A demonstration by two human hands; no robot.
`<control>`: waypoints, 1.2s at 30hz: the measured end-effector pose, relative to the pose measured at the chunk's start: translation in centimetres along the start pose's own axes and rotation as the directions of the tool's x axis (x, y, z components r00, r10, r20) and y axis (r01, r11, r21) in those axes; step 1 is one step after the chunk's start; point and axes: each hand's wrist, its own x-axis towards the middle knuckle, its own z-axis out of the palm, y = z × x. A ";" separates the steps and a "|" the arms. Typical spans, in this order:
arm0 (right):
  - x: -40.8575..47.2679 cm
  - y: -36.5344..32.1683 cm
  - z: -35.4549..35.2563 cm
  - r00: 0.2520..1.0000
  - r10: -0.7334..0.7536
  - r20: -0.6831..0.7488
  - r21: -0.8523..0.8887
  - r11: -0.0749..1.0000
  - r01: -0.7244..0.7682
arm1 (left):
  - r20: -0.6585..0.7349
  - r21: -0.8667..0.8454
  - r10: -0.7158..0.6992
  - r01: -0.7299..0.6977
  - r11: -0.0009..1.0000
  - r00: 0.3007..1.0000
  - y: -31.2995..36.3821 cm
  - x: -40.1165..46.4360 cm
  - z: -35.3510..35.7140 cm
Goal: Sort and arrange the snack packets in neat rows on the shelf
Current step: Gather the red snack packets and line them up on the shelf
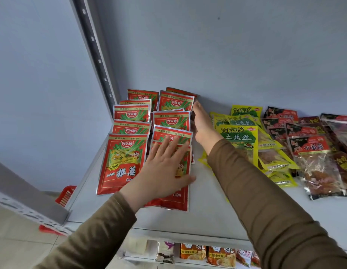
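White shelf (pixel 207 200), red packets (pixel 122 164) under left fingers (pixel 168 150)

White shelf (pixel 207 210) holds red snack packets (pixel 122 162) in two overlapping columns at left, running back toward the rear panel. Left hand (pixel 165 171) lies flat, fingers spread, on the front packet of the right column. Right hand (pixel 200 123) is edge-on against that column's right side, near the back. Yellow TuDouSi packets (pixel 238 136) lie just beside it; dark red packets (pixel 312 158) lie further right, loosely overlapped. Lower shelf packets (pixel 207 253) are visible below.
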 end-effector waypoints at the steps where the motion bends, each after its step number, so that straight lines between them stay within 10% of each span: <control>1: 0.3 0.2 -0.1 0.999 0.007 -0.039 0.021 1.000 -0.006 | -0.058 -0.013 -0.019 0.018 1.000 0.998 -0.3 0.6 -0.7; 8: 1.2 0.2 -0.5 0.997 0.076 -0.027 0.053 0.996 -0.074 | -0.451 -0.089 -0.214 0.195 0.977 0.866 -4.3 9.1 -7.8; 21: 1.8 0.1 -0.1 0.991 0.135 0.006 0.023 0.991 -0.135 | -0.150 0.028 -0.202 0.208 0.978 0.968 -5.7 14.9 -8.6; 36: 1.6 -0.9 -0.7 0.977 0.194 0.086 0.072 0.977 -0.200 | -0.491 0.034 -0.037 0.062 0.998 0.870 -6.4 12.5 -7.2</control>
